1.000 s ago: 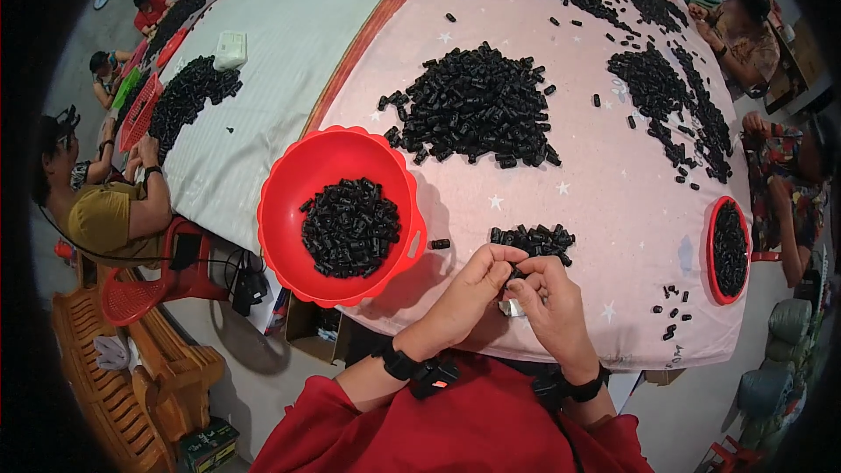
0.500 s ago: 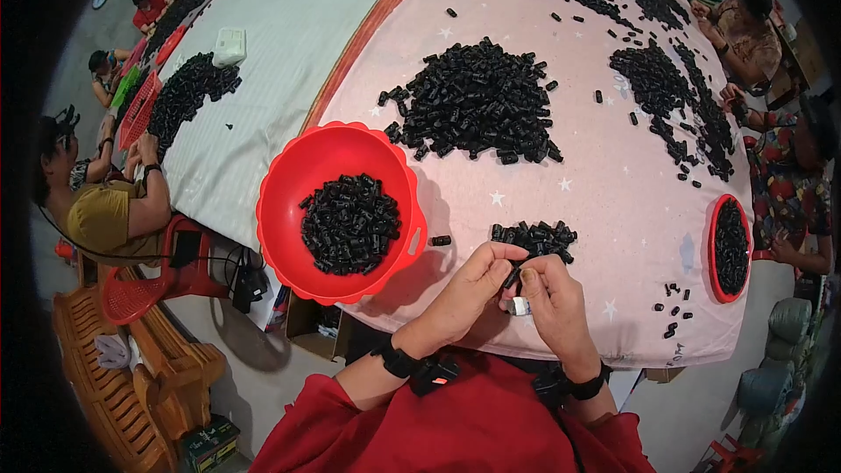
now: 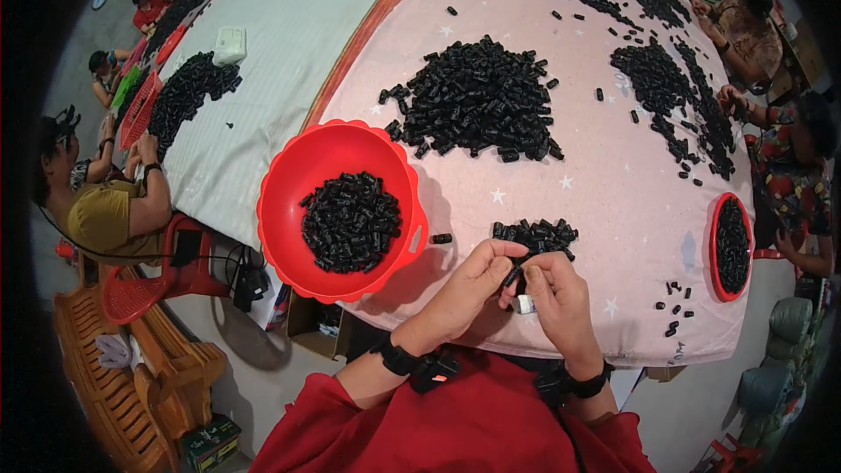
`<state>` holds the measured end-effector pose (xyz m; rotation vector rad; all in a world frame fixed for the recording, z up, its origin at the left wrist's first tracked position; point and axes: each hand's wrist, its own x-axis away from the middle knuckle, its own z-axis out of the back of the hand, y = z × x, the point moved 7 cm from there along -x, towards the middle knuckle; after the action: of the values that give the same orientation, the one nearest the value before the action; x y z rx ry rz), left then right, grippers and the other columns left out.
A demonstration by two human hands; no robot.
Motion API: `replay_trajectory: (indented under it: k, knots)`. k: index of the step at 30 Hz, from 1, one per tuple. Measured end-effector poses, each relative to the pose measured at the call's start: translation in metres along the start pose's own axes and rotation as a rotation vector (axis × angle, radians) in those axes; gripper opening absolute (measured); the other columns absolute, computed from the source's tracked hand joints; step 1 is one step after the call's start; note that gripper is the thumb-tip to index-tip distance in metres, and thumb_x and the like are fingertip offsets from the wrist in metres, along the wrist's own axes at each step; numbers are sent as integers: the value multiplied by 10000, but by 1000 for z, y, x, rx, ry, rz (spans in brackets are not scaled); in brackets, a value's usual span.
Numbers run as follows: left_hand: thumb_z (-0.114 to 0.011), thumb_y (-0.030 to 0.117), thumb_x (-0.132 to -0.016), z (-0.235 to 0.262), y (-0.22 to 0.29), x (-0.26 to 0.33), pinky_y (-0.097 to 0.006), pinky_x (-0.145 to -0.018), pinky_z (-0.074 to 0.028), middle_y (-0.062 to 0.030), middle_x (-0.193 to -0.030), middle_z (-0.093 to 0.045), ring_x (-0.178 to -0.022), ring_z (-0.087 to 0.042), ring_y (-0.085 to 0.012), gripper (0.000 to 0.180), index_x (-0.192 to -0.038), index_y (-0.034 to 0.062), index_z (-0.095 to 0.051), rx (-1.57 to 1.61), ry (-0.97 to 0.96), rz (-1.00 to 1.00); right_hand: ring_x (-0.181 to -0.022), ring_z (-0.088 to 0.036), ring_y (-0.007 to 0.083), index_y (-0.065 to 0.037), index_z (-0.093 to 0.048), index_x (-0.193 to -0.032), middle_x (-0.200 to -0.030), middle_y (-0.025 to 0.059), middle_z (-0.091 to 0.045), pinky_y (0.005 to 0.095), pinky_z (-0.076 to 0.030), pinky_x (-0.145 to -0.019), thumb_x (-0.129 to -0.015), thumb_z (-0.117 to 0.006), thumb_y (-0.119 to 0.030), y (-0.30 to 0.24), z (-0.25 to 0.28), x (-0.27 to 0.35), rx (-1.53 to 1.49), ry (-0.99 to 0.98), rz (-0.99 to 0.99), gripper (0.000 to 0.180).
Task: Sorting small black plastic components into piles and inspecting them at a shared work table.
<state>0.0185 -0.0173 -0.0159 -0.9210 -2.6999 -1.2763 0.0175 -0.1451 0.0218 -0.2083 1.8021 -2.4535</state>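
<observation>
My left hand [image 3: 484, 280] pinches a small black cylindrical piece [image 3: 513, 275] between thumb and fingers. Close against it, the fingers of my right hand [image 3: 554, 293] are closed at the same piece, and a small white item [image 3: 524, 304] shows below them; whether it is held or worn I cannot tell. Just beyond my hands lies a small heap of black pieces [image 3: 547, 235]. To the left stands a red scalloped bowl [image 3: 289, 180], partly filled with black pieces [image 3: 350, 221]. One loose black piece [image 3: 441, 239] rests beside the bowl's handle hole.
A large pile of black pieces [image 3: 477, 101] lies ahead on the pink cloth [image 3: 526, 197]. At the right edge sits a red oval basket [image 3: 716, 254] of pieces, with several loose ones nearby. Other people work along both sides; a wooden bench [image 3: 114, 377] is at lower left.
My right hand has shifted very slightly, with its fingers turning at the small black piece. My left hand stays almost where it was.
</observation>
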Motion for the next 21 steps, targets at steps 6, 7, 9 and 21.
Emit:
replay_trajectory:
  k: [6, 7, 9, 21]
  knots:
    - [-495, 275, -1050, 0, -5, -1, -215, -731, -476, -10, -1010, -541, -826, -522, -65, 354, -1329, 61, -468, 59, 31, 5, -730, -640, 92, 18, -572, -1076, -804, 74, -681, 244, -502, -631, -990, -554, -37, -3, -6, 0, -187, -27, -65, 104]
    - [-492, 272, -1051, 1, -5, -2, -216, -736, -476, -15, -1021, -541, -827, -521, -67, 353, -1332, 60, -465, 58, 25, -3, -738, -643, 93, 25, -566, -1077, -812, 74, -683, 244, -505, -635, -992, -551, -37, -3, -8, 0, -142, -70, -59, 106]
    - [-489, 269, -1052, 1, -5, -1, -218, -741, -475, -19, -1031, -542, -828, -521, -70, 353, -1335, 60, -462, 57, 22, -12, -739, -643, 95, 30, -559, -1078, -818, 75, -685, 244, -508, -641, -994, -548, -37, -4, -10, 0, -166, -84, -55, 108]
    - [-490, 265, -1047, -2, 3, 0, -231, -771, -501, -29, -936, -608, -869, -608, -93, 293, -1249, 55, -514, 166, 26, -6, -769, -642, 73, 26, -530, -1089, -848, 55, -681, 224, -518, -687, -991, -545, -19, -2, -5, 2, -333, 42, -62, 109]
